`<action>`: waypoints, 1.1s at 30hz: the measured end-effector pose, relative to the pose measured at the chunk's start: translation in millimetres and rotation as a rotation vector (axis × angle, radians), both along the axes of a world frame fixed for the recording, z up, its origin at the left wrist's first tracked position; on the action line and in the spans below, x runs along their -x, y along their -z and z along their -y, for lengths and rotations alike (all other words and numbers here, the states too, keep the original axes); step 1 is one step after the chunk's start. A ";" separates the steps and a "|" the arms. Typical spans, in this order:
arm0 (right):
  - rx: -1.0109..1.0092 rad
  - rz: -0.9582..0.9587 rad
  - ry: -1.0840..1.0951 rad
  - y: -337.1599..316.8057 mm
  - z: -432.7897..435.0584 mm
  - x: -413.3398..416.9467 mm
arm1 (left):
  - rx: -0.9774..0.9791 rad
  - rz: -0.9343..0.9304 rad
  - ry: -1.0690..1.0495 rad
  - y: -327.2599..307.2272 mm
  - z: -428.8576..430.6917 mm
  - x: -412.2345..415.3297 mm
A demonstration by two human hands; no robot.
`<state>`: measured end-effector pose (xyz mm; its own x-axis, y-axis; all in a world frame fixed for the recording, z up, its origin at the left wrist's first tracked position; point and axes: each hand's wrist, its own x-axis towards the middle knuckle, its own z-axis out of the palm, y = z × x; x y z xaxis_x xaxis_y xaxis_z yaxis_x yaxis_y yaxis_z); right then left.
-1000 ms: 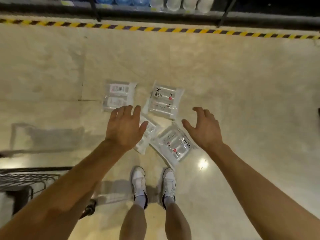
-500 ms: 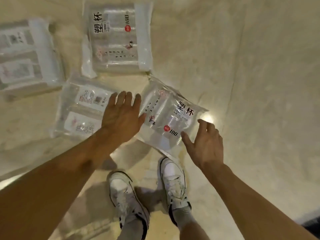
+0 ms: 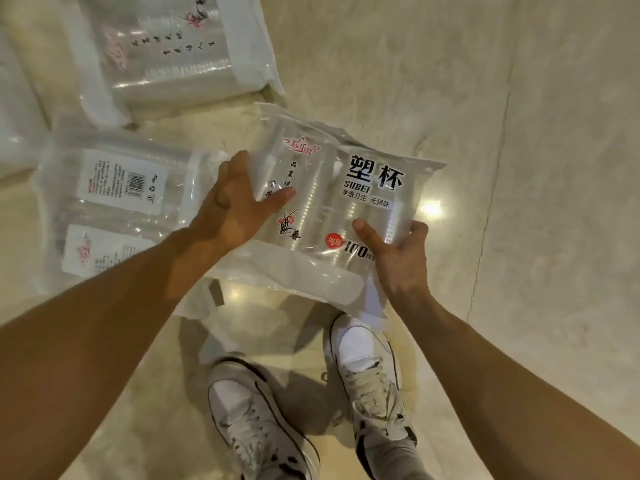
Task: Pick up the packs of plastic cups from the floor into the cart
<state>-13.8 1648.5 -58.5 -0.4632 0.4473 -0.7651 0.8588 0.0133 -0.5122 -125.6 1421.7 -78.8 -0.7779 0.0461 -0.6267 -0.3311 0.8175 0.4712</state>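
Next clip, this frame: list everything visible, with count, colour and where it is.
held pack: 1, clear with black and red print, centre of view, gripped on both sides
label-side pack: 1, clear with white labels, on the floor left of the held pack
top pack: 1, clear with white ends, on the floor at upper left
edge pack: 1, whitish, blurred, cut off by the left edge
floor: 1, glossy beige, thin crack at right
shoes: 2, white with dark trim, bottom centre
left hand: 1, bare, grips the held pack's left edge, thumb on top
right hand: 1, bare, grips its lower right corner, thumb on top
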 end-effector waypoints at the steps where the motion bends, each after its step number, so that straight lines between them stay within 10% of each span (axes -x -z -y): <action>1: 0.005 -0.014 0.002 -11.1 0.1 1.7 | -0.007 0.006 -0.033 -11.1 1.5 -1.2; 19: 0.071 -0.256 -0.358 -544.9 25.7 89.2 | -0.268 -0.174 -0.610 -556.5 61.2 -39.5; 33: 0.254 -0.437 -1.210 -858.0 304.0 66.3 | -0.078 -0.479 -1.396 -873.0 249.2 -244.5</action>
<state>-80.1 1344.5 799.5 -0.6967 -0.5574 -0.4515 0.1353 0.5160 -0.8458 118.9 1172.5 794.2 -0.3471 -0.8762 -0.3345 -0.6142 -0.0572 0.7871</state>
